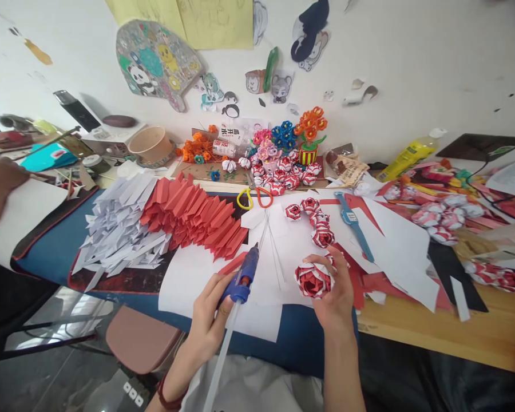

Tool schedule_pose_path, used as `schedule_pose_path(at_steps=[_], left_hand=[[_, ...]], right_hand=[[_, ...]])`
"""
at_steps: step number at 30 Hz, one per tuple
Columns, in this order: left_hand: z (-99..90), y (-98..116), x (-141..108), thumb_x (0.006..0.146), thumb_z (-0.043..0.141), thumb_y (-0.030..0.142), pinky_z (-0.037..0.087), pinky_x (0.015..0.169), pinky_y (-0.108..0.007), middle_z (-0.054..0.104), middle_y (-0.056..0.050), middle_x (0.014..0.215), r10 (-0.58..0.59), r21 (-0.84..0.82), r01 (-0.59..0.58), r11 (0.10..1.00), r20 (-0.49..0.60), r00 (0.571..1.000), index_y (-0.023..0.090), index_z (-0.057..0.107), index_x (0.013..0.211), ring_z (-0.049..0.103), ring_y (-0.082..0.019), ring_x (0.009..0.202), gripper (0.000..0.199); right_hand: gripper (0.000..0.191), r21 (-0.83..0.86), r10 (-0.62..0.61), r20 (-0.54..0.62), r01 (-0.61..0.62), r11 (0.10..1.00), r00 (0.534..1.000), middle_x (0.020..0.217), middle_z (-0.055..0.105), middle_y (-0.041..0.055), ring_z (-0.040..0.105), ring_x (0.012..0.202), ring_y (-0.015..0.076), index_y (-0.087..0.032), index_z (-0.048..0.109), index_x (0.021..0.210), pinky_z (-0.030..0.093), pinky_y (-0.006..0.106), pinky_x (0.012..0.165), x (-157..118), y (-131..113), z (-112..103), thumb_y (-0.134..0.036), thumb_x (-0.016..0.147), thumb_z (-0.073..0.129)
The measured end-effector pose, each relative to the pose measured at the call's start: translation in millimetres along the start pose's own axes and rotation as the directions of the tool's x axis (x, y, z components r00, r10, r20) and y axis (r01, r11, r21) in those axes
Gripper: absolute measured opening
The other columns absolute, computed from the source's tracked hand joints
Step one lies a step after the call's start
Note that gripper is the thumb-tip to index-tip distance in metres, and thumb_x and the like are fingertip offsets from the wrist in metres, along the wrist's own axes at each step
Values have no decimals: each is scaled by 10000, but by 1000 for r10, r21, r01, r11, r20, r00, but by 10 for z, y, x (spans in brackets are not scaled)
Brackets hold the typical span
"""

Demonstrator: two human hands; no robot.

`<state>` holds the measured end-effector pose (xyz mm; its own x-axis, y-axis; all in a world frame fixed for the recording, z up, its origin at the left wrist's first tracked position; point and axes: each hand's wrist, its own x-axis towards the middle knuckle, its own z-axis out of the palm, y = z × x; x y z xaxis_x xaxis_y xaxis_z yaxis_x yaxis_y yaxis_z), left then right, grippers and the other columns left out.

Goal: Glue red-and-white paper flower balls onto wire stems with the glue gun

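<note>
My left hand (213,306) is closed around a blue hot glue gun (246,270), its nozzle pointing up and away from me. A long translucent glue stick (226,349) sticks out of its back end toward my lap. In my right hand (338,292) a red and white paper flower (313,280) is held between thumb and fingers, its petals facing me. Several similar paper flowers (320,220) lie just beyond on a white paper sheet (223,292). Thin wires (274,252) rest on that sheet near yellow and red-handled scissors (255,198).
Folded white paper strips (124,223) and red ones (197,214) are piled at the left. Finished flowers (283,171) stand along the wall. A blue watch (354,223) and paper scraps (399,246) lie at the right. Another person's hand (2,183) is at the far left.
</note>
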<state>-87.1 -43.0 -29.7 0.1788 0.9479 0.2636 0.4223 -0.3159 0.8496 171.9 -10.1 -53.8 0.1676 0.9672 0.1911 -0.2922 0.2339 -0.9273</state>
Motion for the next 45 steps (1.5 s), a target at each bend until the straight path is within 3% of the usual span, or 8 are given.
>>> schedule_pose_path(at_steps=[5,10,15,19,24,28,33,45], left_hand=[[83,-12,8,1056,434,228,517,874,-347,612,-119,1206,52,77,-54,996,21,998,214,532,1441,632,-238,1042,398],[266,-120,15,1060,425,217,538,879,-366,609,-149,1222,82,272,-91,958,46,996,191,436,1522,635,-250,1058,464],[535,-236,121,1064,436,227,521,839,-388,654,-164,1147,190,580,-194,791,68,979,124,423,1516,645,-279,999,463],[726,-293,248,1057,454,205,468,857,-407,681,-170,1146,192,755,-172,632,63,979,66,513,1414,652,-293,1007,387],[821,-266,374,1026,513,184,430,895,-435,689,-175,1166,172,829,-106,549,13,985,51,567,1361,639,-315,1019,365],[786,-196,396,1023,547,283,419,881,-443,691,-179,1191,127,832,-62,552,-10,992,81,547,1414,636,-327,1043,440],[711,-138,358,1037,534,399,415,879,-437,695,-176,1220,156,823,-64,565,-31,987,113,542,1427,639,-325,1054,484],[546,299,364,1007,571,204,396,937,-402,661,-122,1230,261,545,-151,825,-131,956,219,542,1379,592,-288,1110,374]], right_hand=[[807,29,18,-39,-17,999,999,1105,681,81,687,969,244,-356,457,1453,575,369,752,-9,2,2,-719,784,724],[700,45,-20,-30,21,999,999,1083,656,51,657,937,219,-424,492,1414,560,361,766,13,-16,-55,-713,811,699],[644,1,-47,-32,47,999,998,1017,642,41,639,858,228,-445,524,1365,553,402,766,52,-17,-95,-769,818,630],[544,40,-46,-36,47,998,998,968,638,32,618,831,225,-458,537,1361,532,422,800,70,20,-86,-733,892,548],[721,90,-18,-5,19,996,1000,882,600,36,572,775,234,-435,520,1409,500,388,693,116,59,-26,-846,817,509],[826,163,29,-5,-28,986,1000,833,543,27,554,772,237,-401,535,1402,486,396,713,156,76,37,-902,745,518],[790,281,106,16,-106,954,994,808,474,14,490,738,229,-436,568,1338,466,402,735,179,83,125,-921,717,517],[910,433,285,62,-283,856,956,798,359,-6,386,667,207,-417,537,1373,458,391,703,145,-41,264,-949,634,556]])
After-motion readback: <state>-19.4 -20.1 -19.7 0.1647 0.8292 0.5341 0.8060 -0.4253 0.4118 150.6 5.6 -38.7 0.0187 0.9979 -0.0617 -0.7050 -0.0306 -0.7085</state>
